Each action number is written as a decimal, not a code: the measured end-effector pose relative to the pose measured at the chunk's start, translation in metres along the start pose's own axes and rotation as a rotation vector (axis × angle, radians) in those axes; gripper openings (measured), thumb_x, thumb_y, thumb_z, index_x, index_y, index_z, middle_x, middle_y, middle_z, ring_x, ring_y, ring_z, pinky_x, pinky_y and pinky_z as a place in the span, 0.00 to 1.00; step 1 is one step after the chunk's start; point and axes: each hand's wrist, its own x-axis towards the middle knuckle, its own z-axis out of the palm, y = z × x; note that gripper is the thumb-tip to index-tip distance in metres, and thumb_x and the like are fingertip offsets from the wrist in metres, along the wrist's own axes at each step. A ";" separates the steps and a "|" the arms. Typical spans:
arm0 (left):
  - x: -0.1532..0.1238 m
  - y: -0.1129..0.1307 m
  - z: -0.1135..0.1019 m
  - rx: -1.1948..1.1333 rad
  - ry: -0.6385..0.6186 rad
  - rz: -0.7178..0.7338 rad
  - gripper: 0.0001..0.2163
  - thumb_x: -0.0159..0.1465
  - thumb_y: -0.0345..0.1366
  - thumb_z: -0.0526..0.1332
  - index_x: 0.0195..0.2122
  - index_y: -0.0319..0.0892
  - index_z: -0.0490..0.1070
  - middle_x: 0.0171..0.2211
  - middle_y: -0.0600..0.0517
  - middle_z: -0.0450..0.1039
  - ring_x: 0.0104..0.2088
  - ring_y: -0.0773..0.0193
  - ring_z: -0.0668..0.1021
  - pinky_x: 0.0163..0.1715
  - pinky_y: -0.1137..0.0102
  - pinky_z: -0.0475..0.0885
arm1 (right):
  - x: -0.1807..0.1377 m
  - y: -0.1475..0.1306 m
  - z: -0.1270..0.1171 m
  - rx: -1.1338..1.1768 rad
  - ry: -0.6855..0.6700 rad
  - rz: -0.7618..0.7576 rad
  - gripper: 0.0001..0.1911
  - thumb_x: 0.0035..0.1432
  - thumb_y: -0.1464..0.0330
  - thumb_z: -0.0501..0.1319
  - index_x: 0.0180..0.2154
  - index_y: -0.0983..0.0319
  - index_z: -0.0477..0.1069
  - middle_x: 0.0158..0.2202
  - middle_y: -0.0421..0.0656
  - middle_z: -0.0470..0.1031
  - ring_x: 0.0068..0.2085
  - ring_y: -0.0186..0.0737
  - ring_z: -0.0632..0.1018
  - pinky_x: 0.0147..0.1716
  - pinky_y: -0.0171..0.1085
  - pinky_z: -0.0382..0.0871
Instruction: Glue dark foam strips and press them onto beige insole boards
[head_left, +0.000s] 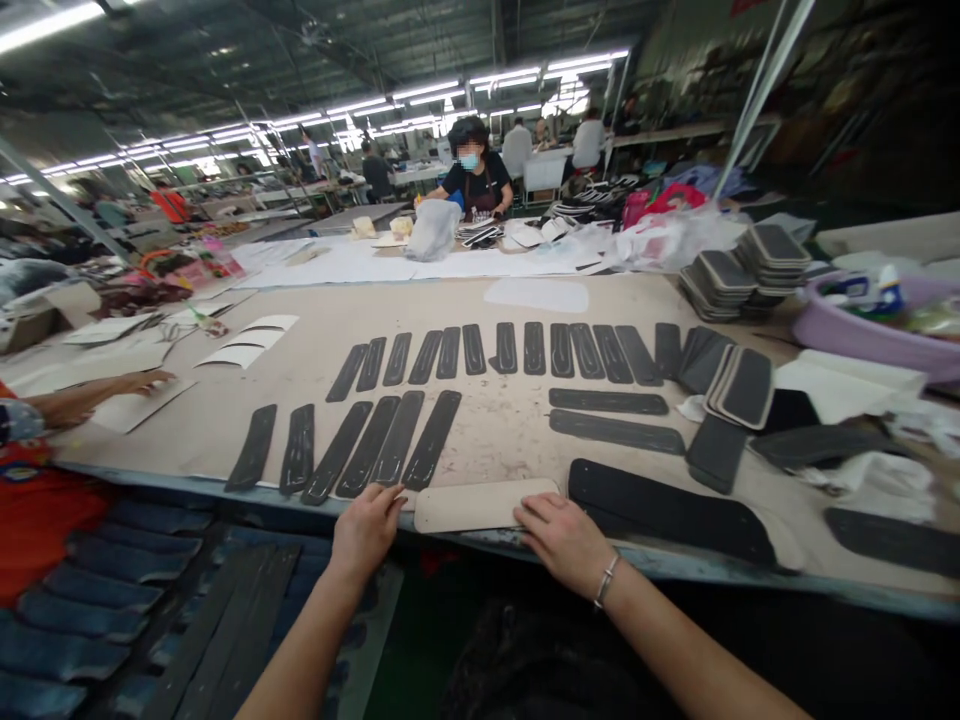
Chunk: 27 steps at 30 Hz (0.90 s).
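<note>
Resting right hand (564, 530), fingers spread, on panel (469, 506) at 3 o'clock; narrowed left hand (367, 530) at 9, hold unclear. Pressed unevenly, could slip off table (499, 430) at 6.

the beige panel (469, 506) has its underside hidden.

A purple basin (844, 342) is resting on the right, a plastic bag (433, 232) is standing before a co-worker (491, 180), and ceiling lights (505, 76) are glowing.
</note>
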 end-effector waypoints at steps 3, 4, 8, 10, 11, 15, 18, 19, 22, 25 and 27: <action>0.015 -0.015 -0.001 0.055 -0.120 0.205 0.14 0.65 0.36 0.49 0.43 0.43 0.73 0.38 0.48 0.72 0.39 0.62 0.74 0.40 0.69 0.68 | 0.001 -0.002 -0.001 0.006 0.001 0.000 0.10 0.59 0.69 0.57 0.43 0.61 0.68 0.41 0.46 0.69 0.44 0.44 0.67 0.46 0.41 0.62; 0.020 -0.018 -0.001 0.068 -0.171 0.254 0.14 0.64 0.34 0.49 0.43 0.44 0.73 0.39 0.48 0.72 0.39 0.62 0.74 0.40 0.70 0.68 | 0.001 -0.002 -0.002 0.008 0.003 0.001 0.09 0.59 0.69 0.57 0.42 0.61 0.68 0.40 0.46 0.69 0.44 0.44 0.67 0.46 0.40 0.62; 0.038 -0.022 -0.002 0.086 -0.297 0.395 0.15 0.61 0.27 0.50 0.45 0.45 0.71 0.41 0.48 0.71 0.40 0.63 0.74 0.41 0.70 0.68 | 0.001 -0.003 -0.002 0.012 0.008 0.007 0.07 0.59 0.68 0.56 0.40 0.61 0.69 0.39 0.46 0.69 0.43 0.43 0.67 0.45 0.40 0.62; 0.043 -0.020 -0.003 0.096 -0.311 0.424 0.14 0.62 0.29 0.49 0.43 0.44 0.71 0.39 0.48 0.70 0.38 0.63 0.75 0.39 0.70 0.69 | 0.001 -0.003 -0.002 0.019 0.013 0.014 0.08 0.59 0.68 0.56 0.41 0.61 0.69 0.39 0.46 0.68 0.43 0.43 0.67 0.45 0.40 0.61; 0.045 -0.019 -0.003 0.099 -0.309 0.424 0.12 0.63 0.31 0.49 0.42 0.44 0.71 0.38 0.48 0.70 0.36 0.64 0.75 0.38 0.70 0.69 | 0.000 -0.003 -0.002 0.023 0.019 0.017 0.08 0.59 0.68 0.56 0.41 0.61 0.69 0.40 0.46 0.68 0.43 0.43 0.67 0.45 0.40 0.61; 0.053 -0.014 0.000 0.076 -0.301 0.464 0.12 0.64 0.34 0.49 0.44 0.46 0.71 0.37 0.48 0.70 0.36 0.64 0.74 0.37 0.71 0.69 | -0.002 -0.005 -0.001 0.028 0.040 0.024 0.10 0.60 0.68 0.55 0.43 0.61 0.68 0.41 0.47 0.68 0.44 0.43 0.67 0.45 0.40 0.61; 0.060 -0.011 0.004 0.080 -0.309 0.520 0.11 0.62 0.32 0.51 0.40 0.45 0.72 0.35 0.48 0.71 0.36 0.64 0.74 0.37 0.71 0.69 | -0.003 -0.007 -0.001 0.006 0.034 0.040 0.11 0.60 0.70 0.54 0.45 0.61 0.68 0.41 0.47 0.67 0.45 0.43 0.66 0.45 0.40 0.60; 0.062 -0.010 0.004 0.087 -0.291 0.525 0.11 0.62 0.33 0.51 0.39 0.45 0.73 0.34 0.48 0.71 0.35 0.64 0.75 0.36 0.71 0.69 | -0.002 -0.008 0.000 -0.002 0.031 0.049 0.12 0.60 0.70 0.53 0.46 0.61 0.67 0.42 0.47 0.67 0.45 0.43 0.66 0.45 0.40 0.60; 0.073 -0.009 -0.002 0.075 -0.127 0.484 0.11 0.63 0.36 0.51 0.37 0.43 0.73 0.35 0.49 0.72 0.35 0.64 0.75 0.36 0.72 0.69 | 0.001 -0.010 0.002 -0.029 0.020 0.063 0.12 0.60 0.70 0.53 0.46 0.61 0.67 0.42 0.47 0.67 0.45 0.44 0.65 0.44 0.41 0.60; 0.083 -0.006 -0.022 -0.020 0.098 0.370 0.12 0.62 0.40 0.51 0.38 0.42 0.73 0.37 0.49 0.73 0.36 0.63 0.76 0.37 0.72 0.69 | 0.006 -0.012 0.004 -0.050 0.007 0.078 0.12 0.59 0.71 0.54 0.45 0.61 0.67 0.41 0.47 0.68 0.44 0.44 0.66 0.42 0.41 0.60; 0.085 -0.001 -0.042 -0.114 0.192 0.297 0.13 0.61 0.42 0.53 0.36 0.42 0.73 0.36 0.49 0.74 0.34 0.64 0.76 0.36 0.72 0.69 | 0.009 -0.014 0.004 -0.038 0.005 0.104 0.12 0.57 0.72 0.55 0.44 0.60 0.69 0.41 0.47 0.69 0.44 0.44 0.67 0.42 0.40 0.61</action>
